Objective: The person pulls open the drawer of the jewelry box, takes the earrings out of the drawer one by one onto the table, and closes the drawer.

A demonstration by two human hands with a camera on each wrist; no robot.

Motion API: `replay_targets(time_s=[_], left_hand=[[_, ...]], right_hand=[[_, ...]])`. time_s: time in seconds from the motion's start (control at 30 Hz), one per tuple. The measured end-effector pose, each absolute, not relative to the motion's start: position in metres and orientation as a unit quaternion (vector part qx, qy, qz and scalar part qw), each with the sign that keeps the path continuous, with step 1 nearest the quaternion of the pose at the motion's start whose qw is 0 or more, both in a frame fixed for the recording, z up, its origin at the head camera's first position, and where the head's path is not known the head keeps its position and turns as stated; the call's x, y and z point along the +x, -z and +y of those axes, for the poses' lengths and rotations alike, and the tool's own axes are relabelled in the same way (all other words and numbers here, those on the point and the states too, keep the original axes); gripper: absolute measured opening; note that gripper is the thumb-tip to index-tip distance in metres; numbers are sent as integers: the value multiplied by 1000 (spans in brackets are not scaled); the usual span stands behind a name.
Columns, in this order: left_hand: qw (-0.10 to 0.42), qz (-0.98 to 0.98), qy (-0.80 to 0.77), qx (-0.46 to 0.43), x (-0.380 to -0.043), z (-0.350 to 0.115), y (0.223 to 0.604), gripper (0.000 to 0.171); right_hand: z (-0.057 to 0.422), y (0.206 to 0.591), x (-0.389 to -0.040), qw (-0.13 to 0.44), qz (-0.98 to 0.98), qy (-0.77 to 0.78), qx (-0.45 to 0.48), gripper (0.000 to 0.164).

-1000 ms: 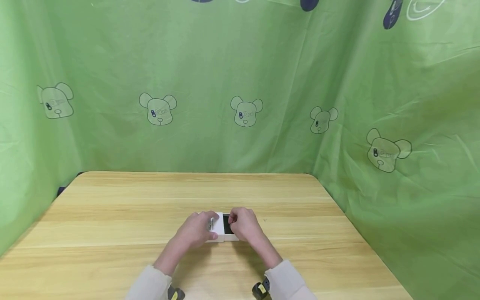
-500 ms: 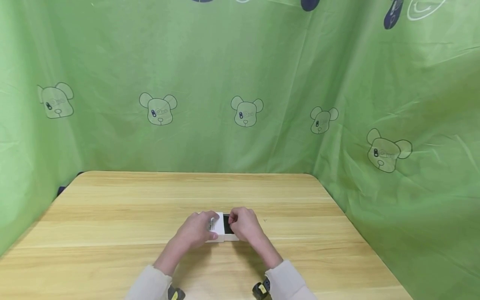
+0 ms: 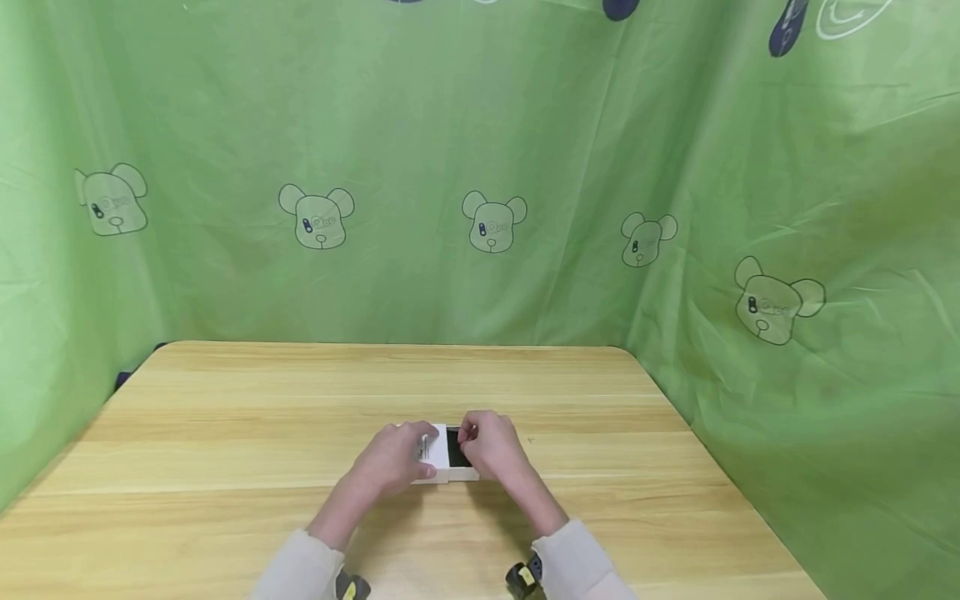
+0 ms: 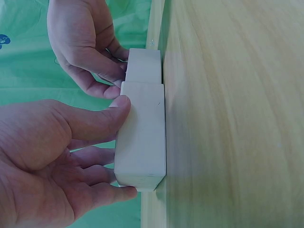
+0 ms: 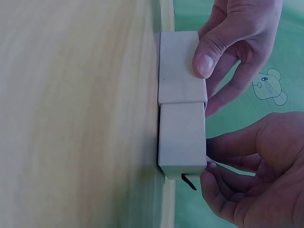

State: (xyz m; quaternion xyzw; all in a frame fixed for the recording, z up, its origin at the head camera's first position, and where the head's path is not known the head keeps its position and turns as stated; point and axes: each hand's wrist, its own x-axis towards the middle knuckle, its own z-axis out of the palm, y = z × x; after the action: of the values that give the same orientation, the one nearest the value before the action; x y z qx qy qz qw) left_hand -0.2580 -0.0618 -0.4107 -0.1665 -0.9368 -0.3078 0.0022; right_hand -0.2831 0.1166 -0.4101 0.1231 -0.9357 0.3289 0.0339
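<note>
A white box with a sliding drawer lies on the wooden table, its outer sleeve [image 3: 436, 452] on the left and the white drawer [image 3: 465, 474] partly drawn out to the right. My left hand [image 3: 391, 458] grips the sleeve, thumb on the near side. Over the drawer's dark interior [image 3: 453, 452] my right hand [image 3: 492, 450] reaches in with curled fingers. Its fingertips dip past the drawer's rim, and I cannot tell whether they pinch anything. A thin black tab [image 5: 189, 182] sticks out at the drawer's end in the right wrist view.
The wooden table [image 3: 262, 417] stretches out around the box. Green curtains [image 3: 405, 283] with bear-head prints hang behind it and along both sides. Black devices with yellow marks, one of them [image 3: 522, 577] at the right sleeve, are worn at the wrists.
My right hand has risen very slightly over the drawer, showing a little more of its front wall. The left hand and the box stay where they were.
</note>
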Motion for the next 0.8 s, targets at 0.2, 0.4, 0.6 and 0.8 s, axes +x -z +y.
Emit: replay_targets(time_s=[0.2, 0.4, 0.6, 0.8], left_hand=[[4, -937, 307, -168, -258, -62, 411, 51], [2, -936, 308, -168, -258, -63, 411, 52], [-1, -937, 307, -168, -259, -63, 411, 53], [-6, -936, 312, -164, -259, -63, 411, 53]], right_hand=[[118, 410, -285, 37, -935, -330, 126, 16], [121, 409, -286, 43, -934, -333, 125, 15], [126, 406, -288, 45, -933, -338, 116, 13], [133, 401, -290, 46, -930, -351, 98, 13]])
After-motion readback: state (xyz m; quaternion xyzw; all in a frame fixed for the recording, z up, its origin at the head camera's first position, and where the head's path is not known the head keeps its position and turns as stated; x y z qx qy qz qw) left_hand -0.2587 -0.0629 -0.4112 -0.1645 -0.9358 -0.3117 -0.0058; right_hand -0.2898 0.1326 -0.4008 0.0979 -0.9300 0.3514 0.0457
